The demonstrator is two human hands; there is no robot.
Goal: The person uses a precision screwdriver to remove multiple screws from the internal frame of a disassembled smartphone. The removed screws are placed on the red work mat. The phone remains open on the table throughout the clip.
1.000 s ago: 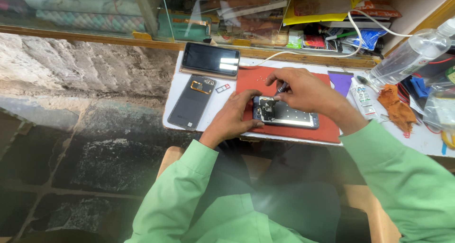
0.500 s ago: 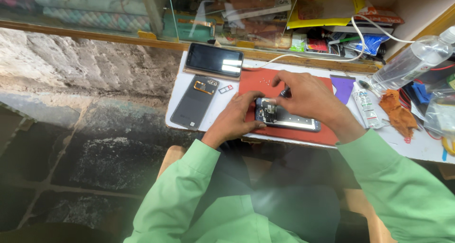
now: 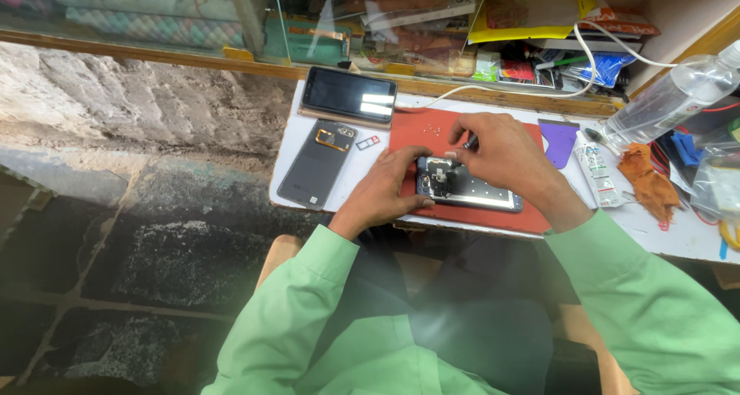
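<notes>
My left hand (image 3: 383, 197) pins the opened phone (image 3: 467, 191) on the red mat (image 3: 416, 133) on the bench (image 3: 301, 141); my right hand (image 3: 505, 152) pinches a small tool over it. It looks light, rigid, fragile inside, so I'd hold its edges.

A dark phone (image 3: 348, 96) lay upper centre; a back cover (image 3: 317, 164) left; a clear bottle (image 3: 672, 96) upper right.

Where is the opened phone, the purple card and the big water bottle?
opened phone (image 3: 478, 198): head view, on its bare lower half.
purple card (image 3: 558, 141): head view, on its flat middle.
water bottle (image 3: 669, 98): head view, on its clear side.
</notes>
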